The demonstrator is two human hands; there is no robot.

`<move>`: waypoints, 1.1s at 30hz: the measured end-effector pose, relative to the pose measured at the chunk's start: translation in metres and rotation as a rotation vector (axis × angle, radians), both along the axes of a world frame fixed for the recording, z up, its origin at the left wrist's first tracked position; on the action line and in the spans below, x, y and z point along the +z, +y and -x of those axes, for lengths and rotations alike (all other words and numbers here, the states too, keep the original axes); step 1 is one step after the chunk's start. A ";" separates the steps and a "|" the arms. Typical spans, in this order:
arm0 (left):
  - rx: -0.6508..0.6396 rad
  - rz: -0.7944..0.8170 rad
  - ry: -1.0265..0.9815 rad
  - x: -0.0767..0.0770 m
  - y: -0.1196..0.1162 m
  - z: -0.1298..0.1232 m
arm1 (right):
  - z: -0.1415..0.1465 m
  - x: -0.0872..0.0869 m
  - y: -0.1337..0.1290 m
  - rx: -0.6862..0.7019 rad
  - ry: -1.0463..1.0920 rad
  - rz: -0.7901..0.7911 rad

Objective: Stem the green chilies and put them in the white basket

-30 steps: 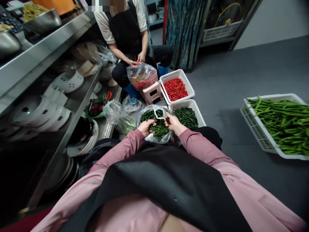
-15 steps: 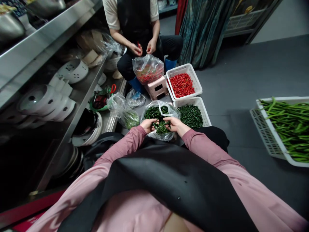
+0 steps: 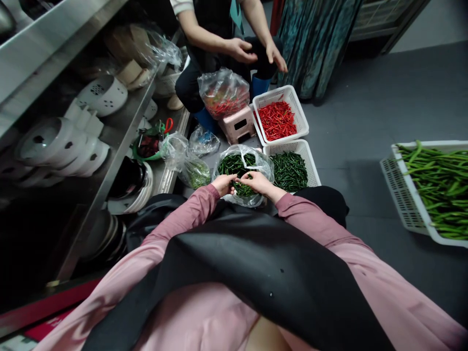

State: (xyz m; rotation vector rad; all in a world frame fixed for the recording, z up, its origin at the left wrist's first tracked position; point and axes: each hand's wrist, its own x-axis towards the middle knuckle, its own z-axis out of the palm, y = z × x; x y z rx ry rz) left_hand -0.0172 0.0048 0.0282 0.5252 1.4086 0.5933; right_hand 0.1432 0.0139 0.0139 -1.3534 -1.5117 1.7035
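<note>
Both hands meet over a clear plastic bag (image 3: 266,165) of dark green chilies, in front of my knees. My left hand (image 3: 224,185) is closed on green chilies, its fingertips close to those of the other hand. Pinched in my right hand (image 3: 259,182) is a green chili, partly hidden by the fingers. Directly right of the bag stands a white basket (image 3: 311,163) holding green chilies (image 3: 289,171). Behind it, another white basket (image 3: 302,119) holds red chilies (image 3: 277,120).
Opposite, a person's hands (image 3: 241,50) are over a bag of red chilies (image 3: 224,95) on a pink stool (image 3: 237,126). A metal shelf (image 3: 120,146) with white bowls runs along the left. Long green peppers (image 3: 438,185) fill a basket at right.
My hands have come closer together over the bag. The other person's hands have opened and moved apart, one reaching toward the red chili basket. The view has shifted slightly.
</note>
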 end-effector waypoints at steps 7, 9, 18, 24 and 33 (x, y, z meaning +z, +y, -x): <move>-0.195 0.022 0.007 0.000 -0.006 -0.014 | 0.003 0.003 0.000 0.200 -0.039 0.017; -0.231 -0.006 0.019 -0.001 -0.007 -0.015 | 0.003 0.004 -0.002 0.225 0.020 0.160; -0.178 -0.026 -0.278 0.009 -0.005 -0.007 | -0.004 0.004 0.013 0.020 0.446 0.477; -0.238 0.001 -0.261 0.011 -0.011 -0.005 | -0.013 0.006 0.018 0.000 0.531 0.471; -0.204 -0.008 -0.093 0.005 -0.008 -0.008 | -0.008 0.006 0.009 0.049 0.052 -0.338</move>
